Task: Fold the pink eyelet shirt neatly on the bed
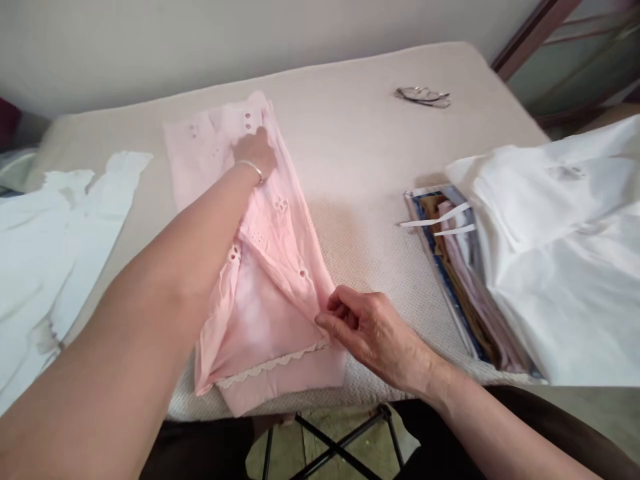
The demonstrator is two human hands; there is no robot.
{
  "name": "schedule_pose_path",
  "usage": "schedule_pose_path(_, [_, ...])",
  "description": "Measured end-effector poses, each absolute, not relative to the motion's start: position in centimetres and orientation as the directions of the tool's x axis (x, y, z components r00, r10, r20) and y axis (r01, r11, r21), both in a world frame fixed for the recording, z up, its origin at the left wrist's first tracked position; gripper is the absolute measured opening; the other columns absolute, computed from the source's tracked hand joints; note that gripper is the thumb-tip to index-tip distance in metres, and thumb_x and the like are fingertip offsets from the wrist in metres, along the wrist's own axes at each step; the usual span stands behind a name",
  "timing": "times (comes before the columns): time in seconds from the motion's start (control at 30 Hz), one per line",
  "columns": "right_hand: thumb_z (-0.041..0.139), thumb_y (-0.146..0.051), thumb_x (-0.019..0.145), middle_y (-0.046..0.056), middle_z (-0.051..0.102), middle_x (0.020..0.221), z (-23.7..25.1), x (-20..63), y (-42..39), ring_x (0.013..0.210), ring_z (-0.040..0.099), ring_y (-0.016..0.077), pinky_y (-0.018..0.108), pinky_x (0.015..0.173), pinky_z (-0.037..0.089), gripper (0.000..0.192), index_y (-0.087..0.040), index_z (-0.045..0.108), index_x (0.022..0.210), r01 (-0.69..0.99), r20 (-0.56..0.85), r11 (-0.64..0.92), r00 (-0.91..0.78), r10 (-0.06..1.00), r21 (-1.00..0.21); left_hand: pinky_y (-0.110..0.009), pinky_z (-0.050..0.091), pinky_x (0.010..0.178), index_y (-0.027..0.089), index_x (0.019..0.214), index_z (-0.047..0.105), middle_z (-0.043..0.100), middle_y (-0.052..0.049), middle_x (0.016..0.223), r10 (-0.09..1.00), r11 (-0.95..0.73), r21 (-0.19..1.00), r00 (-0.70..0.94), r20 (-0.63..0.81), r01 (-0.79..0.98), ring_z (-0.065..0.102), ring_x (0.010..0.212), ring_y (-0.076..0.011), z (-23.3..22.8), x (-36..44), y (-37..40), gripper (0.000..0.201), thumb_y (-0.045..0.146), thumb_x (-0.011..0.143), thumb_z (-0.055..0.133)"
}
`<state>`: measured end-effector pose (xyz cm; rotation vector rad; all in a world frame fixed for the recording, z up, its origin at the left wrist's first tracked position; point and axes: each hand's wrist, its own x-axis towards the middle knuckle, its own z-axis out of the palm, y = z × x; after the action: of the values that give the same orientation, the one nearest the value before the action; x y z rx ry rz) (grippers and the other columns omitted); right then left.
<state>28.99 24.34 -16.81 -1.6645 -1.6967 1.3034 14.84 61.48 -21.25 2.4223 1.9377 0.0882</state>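
A pink garment [275, 360] with cut-out embroidery and a scalloped lace trim lies folded lengthwise on the padded table. My left hand [255, 155], with a bangle at its wrist, reaches to the far part of the garment. Its fingers are curled down into the cloth near the fold, their tips partly hidden. At the near right edge, my right hand [367, 327] pinches the garment's side between thumb and bent fingers. Between the two hands the upper layer is creased and pulled aside, showing the inside of the lower layer.
White cloth pieces [65, 233] lie at the left. To the right, a large white cloth [565, 247] partly covers a stack of folded fabrics [450, 267] with white ties. Eyeglasses [424, 97] rest at the back of the table [345, 133]. Black folding legs [335, 443] show below its front edge.
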Motion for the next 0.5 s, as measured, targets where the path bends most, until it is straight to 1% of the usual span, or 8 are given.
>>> schedule_pose_path(0.07, [0.065, -0.043, 0.092, -0.001, 0.064, 0.075, -17.5, 28.0, 23.9, 0.063, 0.054, 0.0125, 0.027, 0.059, 0.035, 0.026, -0.021, 0.055, 0.084, 0.665, -0.302, -0.082, -0.223, 0.927, -0.743, -0.045, 0.042, 0.095, 0.009, 0.132, 0.052, 0.066, -0.017, 0.117, 0.977, -0.212, 0.108, 0.208, 0.052, 0.971, 0.060, 0.118, -0.0321, -21.2, 14.8, 61.6, 0.037, 0.033, 0.104, 0.049])
schedule_pose_path(0.1, [0.065, -0.042, 0.091, 0.000, 0.063, 0.075, -17.9, 27.6, 23.7, 0.062, 0.053, 0.0127, 0.027, 0.058, 0.033, 0.025, -0.021, 0.054, 0.083, 0.725, -0.308, -0.054, -0.223, 0.925, -0.687, -0.046, 0.042, 0.095, 0.011, 0.132, 0.052, 0.066, -0.016, 0.116, 0.977, -0.208, 0.128, 0.201, 0.070, 0.970, 0.061, 0.116, -0.0317, -21.2, 14.8, 61.7, 0.034, 0.030, 0.104, 0.048])
schedule_pose_path(0.17, [0.060, -0.038, 0.093, 0.000, 0.060, 0.072, -18.5, 27.2, 23.5, 0.060, 0.051, 0.0133, 0.029, 0.057, 0.030, 0.021, -0.022, 0.051, 0.083, 0.795, -0.314, -0.026, -0.210, 0.926, -0.607, -0.047, 0.041, 0.095, 0.013, 0.134, 0.050, 0.066, -0.016, 0.116, 0.977, -0.193, 0.164, 0.174, 0.121, 0.967, 0.061, 0.114, -0.0297, -21.1, 14.8, 62.0, 0.032, 0.025, 0.105, 0.044])
schedule_pose_path(0.23, [0.050, -0.035, 0.098, 0.000, 0.058, 0.068, -18.9, 27.1, 23.4, 0.058, 0.049, 0.0141, 0.030, 0.057, 0.028, 0.020, -0.023, 0.049, 0.081, 0.811, -0.310, -0.018, -0.202, 0.929, -0.585, -0.049, 0.040, 0.098, 0.014, 0.136, 0.047, 0.065, -0.016, 0.119, 0.976, -0.175, 0.196, 0.144, 0.163, 0.965, 0.060, 0.116, -0.0294, -21.3, 14.7, 62.4, 0.032, 0.021, 0.105, 0.040])
schedule_pose_path(0.3, [0.042, -0.036, 0.101, 0.000, 0.056, 0.065, -19.1, 27.2, 23.5, 0.057, 0.048, 0.0146, 0.030, 0.056, 0.026, 0.025, -0.023, 0.046, 0.080, 0.811, -0.303, -0.015, -0.202, 0.931, -0.585, -0.052, 0.036, 0.104, 0.014, 0.134, 0.047, 0.063, -0.016, 0.123, 0.971, -0.191, 0.214, 0.152, 0.186, 0.958, 0.056, 0.123, -0.0312, -22.0, 14.6, 62.8, 0.031, 0.020, 0.105, 0.039])
schedule_pose_path(0.4, [0.038, -0.038, 0.103, 0.001, 0.056, 0.064, -19.2, 27.4, 23.5, 0.055, 0.047, 0.0149, 0.031, 0.056, 0.025, 0.029, -0.024, 0.043, 0.078, 0.819, -0.315, -0.035, -0.181, 0.932, -0.573, -0.055, 0.032, 0.110, 0.015, 0.128, 0.051, 0.059, -0.014, 0.128, 0.955, -0.269, 0.199, 0.235, 0.179, 0.942, 0.049, 0.133, -0.0339, -23.6, 14.5, 63.4, 0.028, 0.031, 0.108, 0.040])
schedule_pose_path(0.5, [0.038, -0.038, 0.103, 0.001, 0.056, 0.063, -19.2, 27.3, 23.3, 0.054, 0.048, 0.0152, 0.032, 0.055, 0.024, 0.031, -0.023, 0.045, 0.077, 0.848, -0.333, -0.074, -0.125, 0.935, -0.525, -0.057, 0.033, 0.111, 0.017, 0.121, 0.056, 0.057, -0.013, 0.127, 0.943, -0.318, 0.188, 0.288, 0.167, 0.929, 0.048, 0.133, -0.0343, -24.4, 14.6, 64.1, 0.028, 0.038, 0.106, 0.045])
